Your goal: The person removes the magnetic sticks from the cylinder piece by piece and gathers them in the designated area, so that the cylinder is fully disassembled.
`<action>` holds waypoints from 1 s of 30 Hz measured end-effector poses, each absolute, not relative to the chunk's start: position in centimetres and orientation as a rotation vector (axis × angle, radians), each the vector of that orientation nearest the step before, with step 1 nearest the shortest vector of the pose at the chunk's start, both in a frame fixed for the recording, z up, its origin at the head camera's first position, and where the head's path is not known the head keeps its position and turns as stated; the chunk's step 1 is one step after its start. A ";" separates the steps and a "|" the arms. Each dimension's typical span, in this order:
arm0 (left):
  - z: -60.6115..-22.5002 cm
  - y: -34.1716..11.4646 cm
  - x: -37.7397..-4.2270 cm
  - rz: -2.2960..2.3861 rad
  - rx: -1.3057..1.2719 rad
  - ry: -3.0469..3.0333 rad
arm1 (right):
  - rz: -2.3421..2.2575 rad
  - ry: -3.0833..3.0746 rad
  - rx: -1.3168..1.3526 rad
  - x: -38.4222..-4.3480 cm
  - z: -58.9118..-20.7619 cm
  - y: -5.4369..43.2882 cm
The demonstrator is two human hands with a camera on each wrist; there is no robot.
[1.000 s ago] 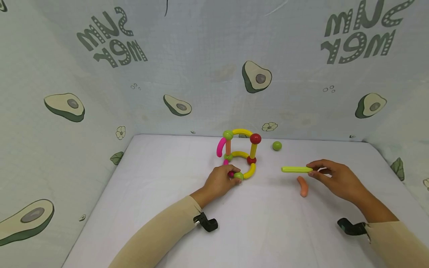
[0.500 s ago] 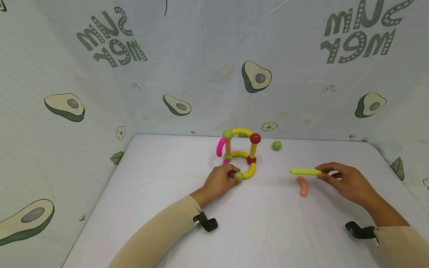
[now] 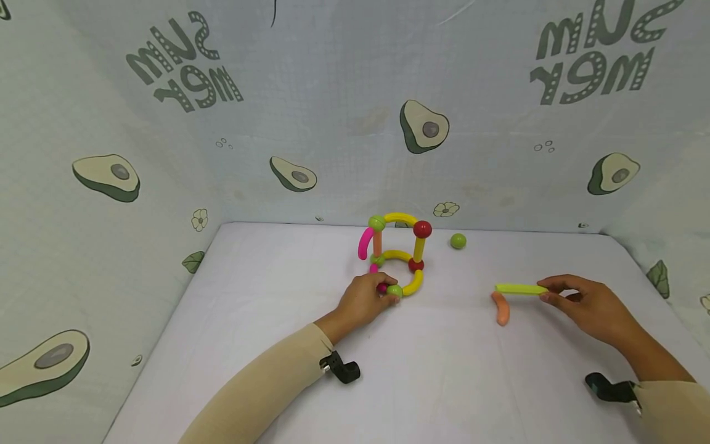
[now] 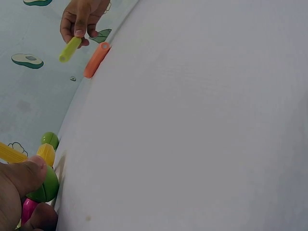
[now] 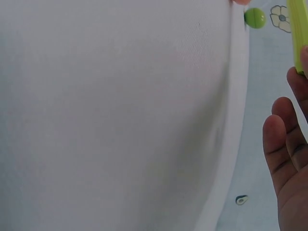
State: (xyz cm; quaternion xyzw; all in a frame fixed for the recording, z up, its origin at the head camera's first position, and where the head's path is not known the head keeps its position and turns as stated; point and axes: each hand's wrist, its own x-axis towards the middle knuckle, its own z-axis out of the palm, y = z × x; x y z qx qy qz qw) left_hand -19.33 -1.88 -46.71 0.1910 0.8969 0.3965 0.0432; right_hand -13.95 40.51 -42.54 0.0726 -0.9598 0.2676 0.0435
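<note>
My left hand [image 3: 363,305] grips the front green ball [image 3: 394,291] of a structure built from coloured sticks and balls. Its base is a ring of curved yellow [image 3: 413,283] and pink sticks joined by balls. Two uprights, an orange stick [image 3: 378,244] and a yellow stick [image 3: 419,249], carry a green ball [image 3: 377,223] and a red ball [image 3: 423,229], bridged by a curved yellow stick [image 3: 400,217]. A curved pink stick [image 3: 365,244] hangs from the upper green ball. Over the table's right side my right hand [image 3: 590,308] pinches one end of a straight lime-green stick [image 3: 518,288], pointing left.
A loose curved orange stick [image 3: 501,309] lies on the white table [image 3: 444,382], just below the lime-green stick in the head view. Behind, a loose green ball [image 3: 458,241] sits near the back edge. A printed cloth [image 3: 344,123] rises behind and at the sides.
My right hand has moved to the right and slightly nearer, carrying the lime-green stick with it. My left hand and the structure have stayed in place.
</note>
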 end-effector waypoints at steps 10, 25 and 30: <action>-46.6 -1.8 -19.3 1.204 0.584 2.751 | 0.793 -2.988 0.183 -13.8 -43.0 42.0; -46.6 -1.8 -19.2 1.199 0.585 2.749 | 0.774 -3.020 0.184 -13.4 -43.9 43.8; -46.6 -1.9 -19.3 1.200 0.589 2.756 | 0.735 -3.082 0.161 -13.4 -44.0 44.2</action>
